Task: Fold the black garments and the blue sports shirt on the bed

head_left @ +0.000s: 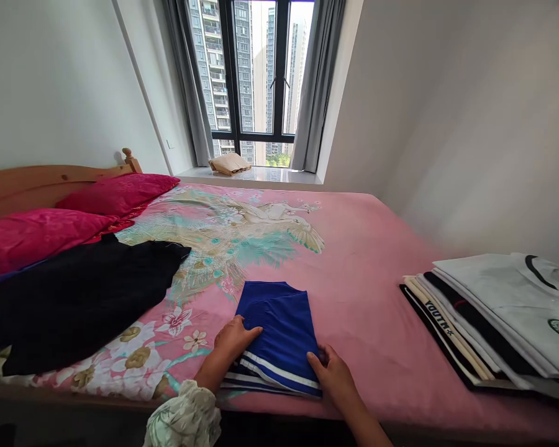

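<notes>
A folded blue garment [279, 329] with white stripes near its lower edge lies on the pink bed in front of me. My left hand [233, 343] rests on its left side, with the thumb stretched over the cloth and the fingers along the edge. At the right edge, my right hand [334, 374] touches the cloth with its thumb. The fingers of that hand are bent and partly hidden behind the thumb, though a gap shows between them. Both hands look open, one on each side of the garment.
A black garment [93, 298] is spread at the left, near red pillows [121, 194] and a wooden headboard [46, 180]. Folded clothes [494, 310] form a stack on the right. Beige cloth [230, 163] lies on the windowsill. The bed's front edge is close to me.
</notes>
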`<action>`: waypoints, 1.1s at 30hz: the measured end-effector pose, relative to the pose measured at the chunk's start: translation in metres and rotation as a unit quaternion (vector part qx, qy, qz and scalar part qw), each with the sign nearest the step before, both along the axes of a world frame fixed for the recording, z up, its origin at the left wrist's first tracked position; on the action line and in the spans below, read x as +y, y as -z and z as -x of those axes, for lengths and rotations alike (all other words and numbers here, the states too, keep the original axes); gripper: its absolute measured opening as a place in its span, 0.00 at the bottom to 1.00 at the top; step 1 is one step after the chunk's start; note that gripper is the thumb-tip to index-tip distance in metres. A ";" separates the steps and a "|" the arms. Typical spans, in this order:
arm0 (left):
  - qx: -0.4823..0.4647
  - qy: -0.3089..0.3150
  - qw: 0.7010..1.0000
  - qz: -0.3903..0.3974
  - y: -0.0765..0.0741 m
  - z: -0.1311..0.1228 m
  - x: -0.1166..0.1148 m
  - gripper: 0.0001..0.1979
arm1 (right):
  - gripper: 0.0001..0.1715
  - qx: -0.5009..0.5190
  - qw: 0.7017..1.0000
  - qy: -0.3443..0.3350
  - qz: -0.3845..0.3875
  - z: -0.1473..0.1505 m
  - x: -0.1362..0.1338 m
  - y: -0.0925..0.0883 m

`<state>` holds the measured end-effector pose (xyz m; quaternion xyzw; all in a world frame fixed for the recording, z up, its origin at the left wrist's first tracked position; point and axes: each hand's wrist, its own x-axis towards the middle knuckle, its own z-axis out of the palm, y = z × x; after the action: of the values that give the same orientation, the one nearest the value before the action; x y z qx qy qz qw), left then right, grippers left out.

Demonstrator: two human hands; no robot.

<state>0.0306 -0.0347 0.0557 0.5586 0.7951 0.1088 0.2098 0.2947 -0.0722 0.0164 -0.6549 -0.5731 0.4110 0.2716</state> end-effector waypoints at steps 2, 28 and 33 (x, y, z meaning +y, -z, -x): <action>-0.016 0.005 1.000 -0.004 0.003 0.004 0.004 0.28 | 0.32 -0.009 1.000 -0.003 0.003 -0.001 0.002 -0.003; 0.039 0.259 0.963 -0.061 0.013 -0.032 0.007 0.27 | 0.31 0.333 0.939 0.061 0.064 0.026 -0.031 -0.024; -0.040 0.198 0.973 -0.112 0.016 -0.047 0.006 0.22 | 0.34 0.396 0.918 0.022 -0.014 0.037 -0.017 -0.075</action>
<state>0.0778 -0.0288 0.0393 0.7201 0.6422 0.1761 0.1949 0.2580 -0.0889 0.0916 -0.4471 -0.4097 0.6226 0.4945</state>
